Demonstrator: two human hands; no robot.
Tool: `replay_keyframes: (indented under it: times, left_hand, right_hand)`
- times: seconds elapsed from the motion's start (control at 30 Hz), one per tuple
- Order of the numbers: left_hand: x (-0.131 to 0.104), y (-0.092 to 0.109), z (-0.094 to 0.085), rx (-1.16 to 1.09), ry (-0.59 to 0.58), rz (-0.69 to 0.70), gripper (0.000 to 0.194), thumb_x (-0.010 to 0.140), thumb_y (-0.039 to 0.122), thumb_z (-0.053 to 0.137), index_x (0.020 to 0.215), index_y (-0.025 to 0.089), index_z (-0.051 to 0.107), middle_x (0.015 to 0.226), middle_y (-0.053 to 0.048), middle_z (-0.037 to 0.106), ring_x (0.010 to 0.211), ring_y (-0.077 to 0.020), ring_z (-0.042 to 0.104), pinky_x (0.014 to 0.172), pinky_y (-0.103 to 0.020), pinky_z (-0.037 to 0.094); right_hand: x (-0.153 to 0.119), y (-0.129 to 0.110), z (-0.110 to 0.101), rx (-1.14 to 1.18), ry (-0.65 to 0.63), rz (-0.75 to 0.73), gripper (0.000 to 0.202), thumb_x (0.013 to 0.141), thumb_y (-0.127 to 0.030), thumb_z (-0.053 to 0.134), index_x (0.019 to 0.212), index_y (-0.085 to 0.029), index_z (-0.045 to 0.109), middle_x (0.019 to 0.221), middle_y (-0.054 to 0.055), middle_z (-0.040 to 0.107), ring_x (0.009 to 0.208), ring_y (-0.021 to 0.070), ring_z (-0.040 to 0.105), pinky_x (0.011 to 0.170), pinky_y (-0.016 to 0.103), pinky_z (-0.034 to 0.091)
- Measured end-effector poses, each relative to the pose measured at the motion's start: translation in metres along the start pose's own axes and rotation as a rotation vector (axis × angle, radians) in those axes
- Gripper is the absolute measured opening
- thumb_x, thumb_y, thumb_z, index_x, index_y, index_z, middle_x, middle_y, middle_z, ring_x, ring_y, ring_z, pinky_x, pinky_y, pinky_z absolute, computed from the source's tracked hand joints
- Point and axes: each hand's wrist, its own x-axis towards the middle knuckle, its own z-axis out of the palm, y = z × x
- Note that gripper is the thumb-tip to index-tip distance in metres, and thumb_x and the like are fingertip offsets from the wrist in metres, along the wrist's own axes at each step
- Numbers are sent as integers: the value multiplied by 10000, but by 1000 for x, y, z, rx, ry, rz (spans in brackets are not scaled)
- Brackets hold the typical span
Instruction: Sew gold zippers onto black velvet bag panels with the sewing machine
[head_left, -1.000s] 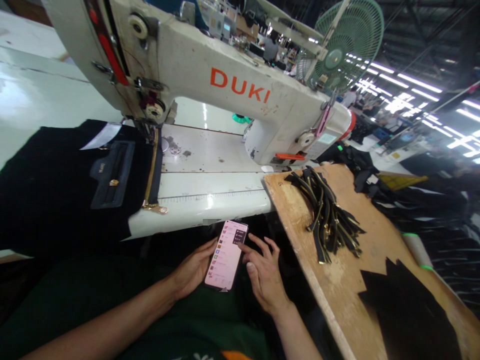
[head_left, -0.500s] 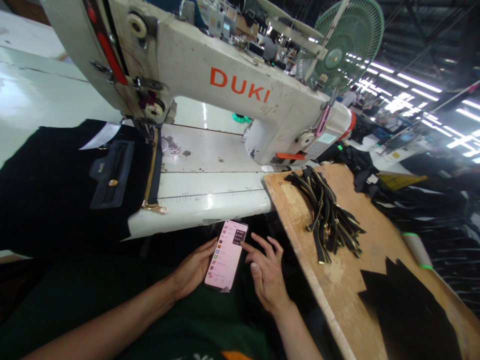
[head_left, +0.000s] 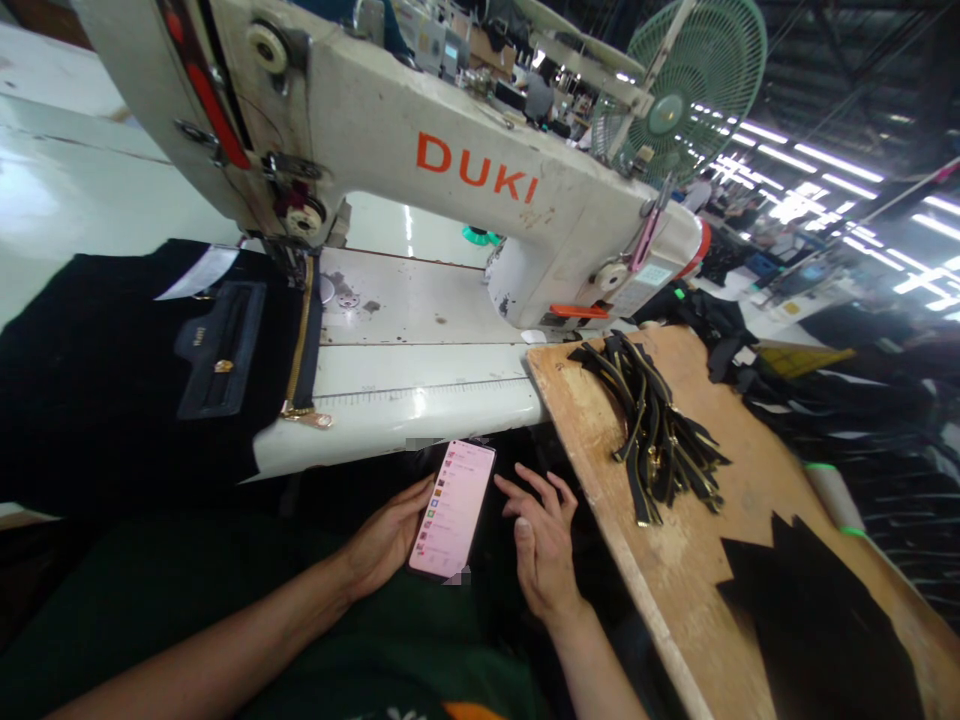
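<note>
My left hand (head_left: 391,535) is closed round the left edge of a smartphone (head_left: 452,510), held over my lap with its lit screen facing up and showing a list. Just right of the phone, apart from it, hovers my right hand (head_left: 546,545), its fingers spread and holding nothing. Beyond them stands a sewing machine (head_left: 480,170) with DUKI in orange letters. Under its presser foot lies black fabric (head_left: 127,390) with a dark patch and a white tag on it. A gold-toothed zipper (head_left: 304,340) runs along the fabric's right edge, its pull hanging at the table's front.
A wooden board (head_left: 577,440) at the right carries a bundle of black zippers (head_left: 652,430) and a stack of black fabric pieces (head_left: 817,630). A thread cone (head_left: 834,500) lies beyond its right edge. A green fan (head_left: 690,90) stands behind the machine, with other workstations farther back.
My right hand has drawn back to the right, off the phone's edge. A small dark menu on the screen has vanished. The left hand and phone stay nearly in place.
</note>
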Motion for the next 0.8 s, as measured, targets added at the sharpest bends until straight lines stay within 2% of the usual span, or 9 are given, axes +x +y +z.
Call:
replay_keyframes:
  times: [0.47,0.8]
  left_hand:
    - [0,1,1,-5,-11,-6,410,980,275,665,1385,220,636,1339,-127,685,1167,-276,679,997,-373,527]
    - [0,0,1,1,21,-2,437,940,272,714,1366,201,647,1328,-129,693,1182,-290,676,956,-366,549]
  right_hand:
    - [-2,4,3,20,-2,18,341,1115,-318,213,964,-259,512,1274,5,714,1352,238,511,1137,505,248]
    - [-2,4,3,12,-14,31,318,1105,-285,238,964,-255,521,1280,18,712,1353,243,508,1133,509,249]
